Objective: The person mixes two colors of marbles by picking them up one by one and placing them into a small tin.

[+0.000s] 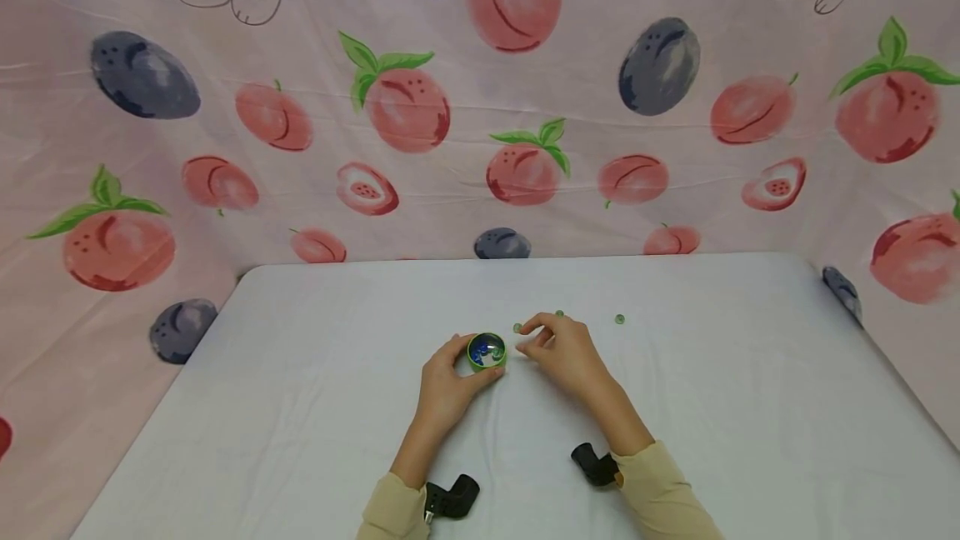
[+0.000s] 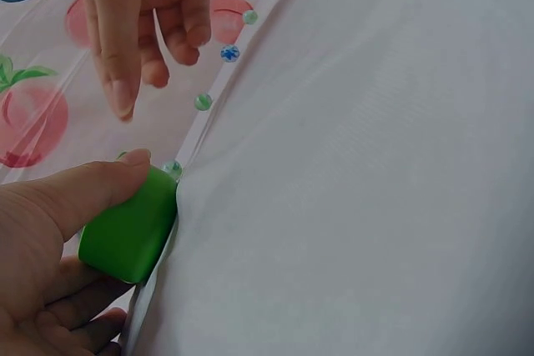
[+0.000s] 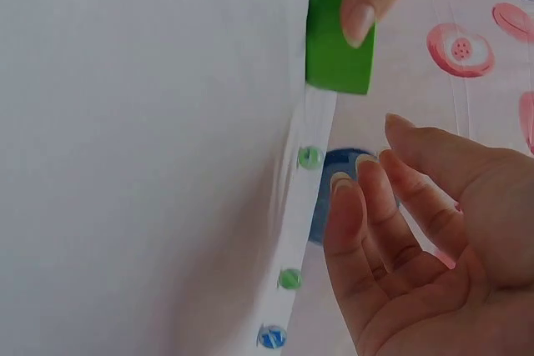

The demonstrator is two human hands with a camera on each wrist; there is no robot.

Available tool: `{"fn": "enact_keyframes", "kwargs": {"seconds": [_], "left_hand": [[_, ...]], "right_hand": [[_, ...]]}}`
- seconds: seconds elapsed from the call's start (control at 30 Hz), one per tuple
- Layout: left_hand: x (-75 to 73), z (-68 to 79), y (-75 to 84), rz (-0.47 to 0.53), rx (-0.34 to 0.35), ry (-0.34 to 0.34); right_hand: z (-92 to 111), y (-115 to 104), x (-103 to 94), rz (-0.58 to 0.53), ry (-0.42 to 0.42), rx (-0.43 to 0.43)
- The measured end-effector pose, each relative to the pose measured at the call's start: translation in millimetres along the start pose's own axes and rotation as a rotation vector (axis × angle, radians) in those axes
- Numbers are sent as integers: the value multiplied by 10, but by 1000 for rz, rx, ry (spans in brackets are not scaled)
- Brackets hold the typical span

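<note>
Left hand (image 1: 444, 392) grips one green cup (image 2: 129, 231), mouth up, on white tabletop (image 1: 300, 398). Right hand (image 1: 567, 357) near it, fingers loosely bent, holding nothing. Outside cup: three green marbles (image 2: 203, 102), one blue marble (image 2: 229, 53). Cup's contents (image 1: 483, 352) partly blue, count unclear. Fruit-print sheeting (image 1: 427, 227) behind, both sides.

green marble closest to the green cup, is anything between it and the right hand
Nothing visible stands in the way: the marble lies on the white cloth right by the right hand. The green cup, in the left hand, sits on the marble's other side.
</note>
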State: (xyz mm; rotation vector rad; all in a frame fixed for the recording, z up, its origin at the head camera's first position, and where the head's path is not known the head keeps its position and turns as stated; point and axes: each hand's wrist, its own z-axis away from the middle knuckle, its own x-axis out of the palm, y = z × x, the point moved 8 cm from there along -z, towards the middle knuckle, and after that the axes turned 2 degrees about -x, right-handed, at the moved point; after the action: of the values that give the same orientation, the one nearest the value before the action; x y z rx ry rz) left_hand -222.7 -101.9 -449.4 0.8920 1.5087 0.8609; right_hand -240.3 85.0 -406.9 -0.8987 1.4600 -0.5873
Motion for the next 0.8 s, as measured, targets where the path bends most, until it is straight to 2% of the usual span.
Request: {"fn": "enact_keyframes", "kwargs": {"seconds": [0.37,0.8], "left_hand": [[1,13,-3,9,-7,3],[2,12,-15,10,-10,0]], "right_hand": [[18,168,-304,32,30,52],[109,313,-639,84,65,70]]}}
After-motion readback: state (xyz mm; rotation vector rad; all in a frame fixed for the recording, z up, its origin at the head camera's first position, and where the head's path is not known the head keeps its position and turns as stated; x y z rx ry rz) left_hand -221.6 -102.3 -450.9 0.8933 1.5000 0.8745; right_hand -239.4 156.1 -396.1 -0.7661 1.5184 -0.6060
